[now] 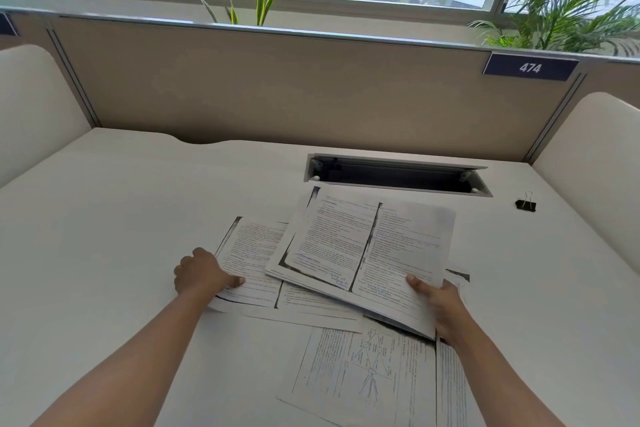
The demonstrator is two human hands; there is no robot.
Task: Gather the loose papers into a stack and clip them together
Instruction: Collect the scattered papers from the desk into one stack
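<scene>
Gathering step: papers (363, 374) lie scattered.
Left grip (202, 274) pinches a sheet (251, 253), right grip (441, 303) clasps the top sheets (363, 246); next, square up, fetch clip (525, 205).

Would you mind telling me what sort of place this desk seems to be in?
Probably an office workstation: a beige partition panel carries a dark blue number plate reading 474, and the white desk has a recessed cable tray.
</scene>
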